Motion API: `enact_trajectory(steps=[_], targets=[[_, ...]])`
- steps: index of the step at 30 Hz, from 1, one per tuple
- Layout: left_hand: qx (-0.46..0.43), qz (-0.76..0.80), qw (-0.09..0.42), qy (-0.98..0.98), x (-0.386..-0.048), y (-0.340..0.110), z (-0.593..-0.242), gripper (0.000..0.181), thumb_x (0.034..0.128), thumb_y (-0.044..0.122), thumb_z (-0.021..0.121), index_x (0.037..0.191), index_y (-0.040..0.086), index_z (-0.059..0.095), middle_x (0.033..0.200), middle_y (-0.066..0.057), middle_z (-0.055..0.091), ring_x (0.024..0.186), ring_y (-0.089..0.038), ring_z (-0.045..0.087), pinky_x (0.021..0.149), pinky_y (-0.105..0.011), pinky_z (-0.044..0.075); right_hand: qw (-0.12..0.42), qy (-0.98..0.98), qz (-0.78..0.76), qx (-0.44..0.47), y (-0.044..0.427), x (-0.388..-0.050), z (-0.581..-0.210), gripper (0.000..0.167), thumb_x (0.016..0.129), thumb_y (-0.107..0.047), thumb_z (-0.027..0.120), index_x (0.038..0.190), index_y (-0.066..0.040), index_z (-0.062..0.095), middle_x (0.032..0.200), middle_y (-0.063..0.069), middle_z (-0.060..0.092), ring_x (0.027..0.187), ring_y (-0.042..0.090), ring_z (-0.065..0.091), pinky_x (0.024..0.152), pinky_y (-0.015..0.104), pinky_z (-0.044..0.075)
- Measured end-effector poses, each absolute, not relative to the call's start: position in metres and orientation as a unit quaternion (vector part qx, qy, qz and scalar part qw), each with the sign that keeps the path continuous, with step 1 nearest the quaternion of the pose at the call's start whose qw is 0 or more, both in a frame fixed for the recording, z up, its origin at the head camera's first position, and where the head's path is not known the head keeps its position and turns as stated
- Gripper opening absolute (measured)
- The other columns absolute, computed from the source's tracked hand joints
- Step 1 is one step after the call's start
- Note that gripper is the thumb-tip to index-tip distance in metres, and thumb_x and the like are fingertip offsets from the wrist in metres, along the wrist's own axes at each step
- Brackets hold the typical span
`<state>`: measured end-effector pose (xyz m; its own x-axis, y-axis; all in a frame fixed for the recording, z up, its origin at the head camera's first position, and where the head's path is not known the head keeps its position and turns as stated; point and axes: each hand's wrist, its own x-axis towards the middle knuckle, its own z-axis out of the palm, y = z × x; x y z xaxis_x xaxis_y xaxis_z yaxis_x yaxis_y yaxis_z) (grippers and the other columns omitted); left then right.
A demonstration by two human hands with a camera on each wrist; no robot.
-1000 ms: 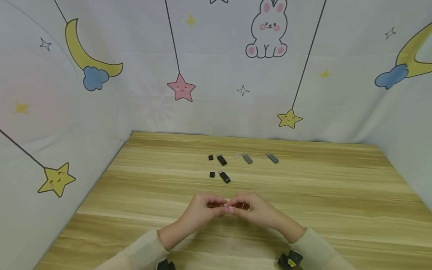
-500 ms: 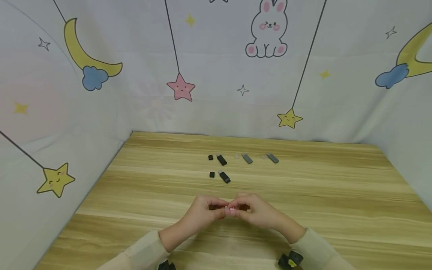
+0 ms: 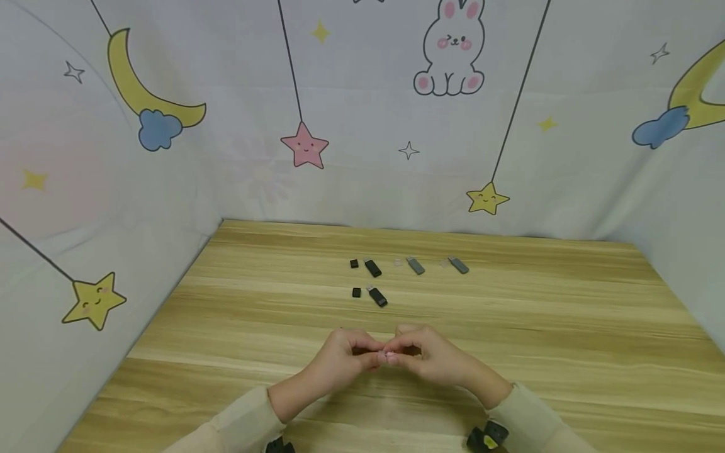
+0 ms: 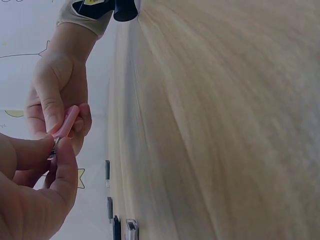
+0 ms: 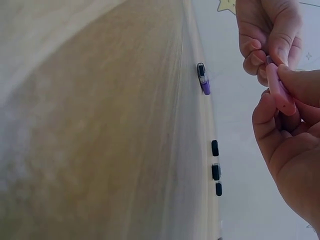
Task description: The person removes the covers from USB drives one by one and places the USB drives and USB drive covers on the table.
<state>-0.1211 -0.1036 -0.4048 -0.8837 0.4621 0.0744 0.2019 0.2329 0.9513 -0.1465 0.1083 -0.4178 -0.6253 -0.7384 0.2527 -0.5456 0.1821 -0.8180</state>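
Observation:
Between my two hands is a pink USB flash drive (image 5: 278, 90), raised off the table. My right hand (image 3: 436, 358) grips its pink body between thumb and fingers. At the plug end, my left hand (image 3: 342, 360) pinches a small clear cap (image 4: 54, 148) between thumb and forefinger, and those fingertips cover most of it. The fingertips of both hands meet closely in the head view. Beyond them lie two black USB drives, the front one (image 3: 377, 296) and the rear one (image 3: 372, 267), and two grey ones, left (image 3: 416, 266) and right (image 3: 459, 265).
Beside the black drives lie black caps (image 3: 356, 292), and beside the grey drives lie clear caps (image 3: 398, 262). All rest on a wood-grain table (image 3: 544, 333). Printed cloth (image 3: 362, 189) hangs behind the table and at both sides.
The hands stay together and shift only very slightly. The pink drive's angle between them turns a little, with less of it showing in the head view. The items on the table have not moved.

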Motion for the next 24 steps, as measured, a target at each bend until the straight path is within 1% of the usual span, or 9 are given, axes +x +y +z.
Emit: enact_trajectory(steps=[4, 8, 16, 19, 22, 24], targets=[[0.209, 0.573, 0.119, 0.783, -0.122, -0.103, -0.406, 0.014, 0.0865, 0.001, 0.068, 0.098, -0.005, 0.073, 0.087, -0.014, 0.07, 0.069, -0.004, 0.06, 0.06, -0.018, 0.05, 0.099, 0.76, -0.479, -0.427, 0.109, -0.147, -0.419, 0.016, 0.093, -0.011, 0.063, 0.101, -0.002, 0.073, 0.074, 0.0, 0.05, 0.067, 0.0, 0.04, 0.059, 0.017, 0.041], [0.207, 0.56, 0.121, 0.793, -0.123, -0.103, -0.406, 0.014, 0.0873, 0.002, 0.068, 0.099, -0.003, 0.074, 0.087, -0.012, 0.07, 0.07, -0.005, 0.061, 0.061, -0.018, 0.05, 0.102, 0.763, -0.477, -0.424, 0.11, -0.147, -0.419, 0.018, 0.093, -0.012, 0.063, 0.103, -0.001, 0.073, 0.075, -0.001, 0.05, 0.067, -0.001, 0.04, 0.059, 0.017, 0.041], [0.217, 0.554, 0.112, 0.796, -0.126, -0.102, -0.402, 0.016, 0.088, 0.002, 0.067, 0.101, -0.005, 0.073, 0.086, -0.013, 0.07, 0.07, -0.007, 0.061, 0.06, -0.019, 0.051, 0.104, 0.777, -0.464, -0.412, 0.113, -0.148, -0.415, 0.024, 0.094, -0.015, 0.061, 0.109, 0.001, 0.071, 0.076, -0.003, 0.05, 0.069, 0.001, 0.042, 0.061, 0.018, 0.042], [0.21, 0.548, 0.113, 0.802, -0.128, -0.101, -0.399, 0.017, 0.0886, 0.005, 0.068, 0.101, -0.005, 0.072, 0.087, -0.011, 0.07, 0.07, -0.008, 0.061, 0.061, -0.02, 0.051, 0.1, 0.786, -0.456, -0.404, 0.115, -0.149, -0.413, 0.024, 0.094, -0.015, 0.061, 0.11, 0.001, 0.071, 0.075, -0.005, 0.049, 0.068, 0.001, 0.042, 0.06, 0.017, 0.041], [0.196, 0.547, 0.118, 0.805, -0.132, -0.101, -0.396, 0.017, 0.0898, 0.007, 0.067, 0.101, -0.004, 0.072, 0.087, -0.013, 0.07, 0.072, -0.01, 0.063, 0.063, -0.024, 0.053, 0.086, 0.792, -0.447, -0.407, 0.118, -0.152, -0.408, 0.024, 0.094, -0.014, 0.062, 0.11, 0.001, 0.071, 0.074, -0.006, 0.047, 0.066, 0.001, 0.04, 0.058, 0.018, 0.04], [0.19, 0.548, 0.118, 0.806, -0.134, -0.101, -0.393, 0.016, 0.0904, 0.007, 0.066, 0.102, -0.004, 0.072, 0.088, -0.014, 0.07, 0.073, -0.011, 0.064, 0.067, -0.031, 0.056, 0.079, 0.792, -0.445, -0.41, 0.119, -0.155, -0.404, 0.024, 0.094, -0.013, 0.062, 0.11, 0.001, 0.071, 0.073, -0.006, 0.047, 0.065, 0.001, 0.039, 0.057, 0.018, 0.039]])
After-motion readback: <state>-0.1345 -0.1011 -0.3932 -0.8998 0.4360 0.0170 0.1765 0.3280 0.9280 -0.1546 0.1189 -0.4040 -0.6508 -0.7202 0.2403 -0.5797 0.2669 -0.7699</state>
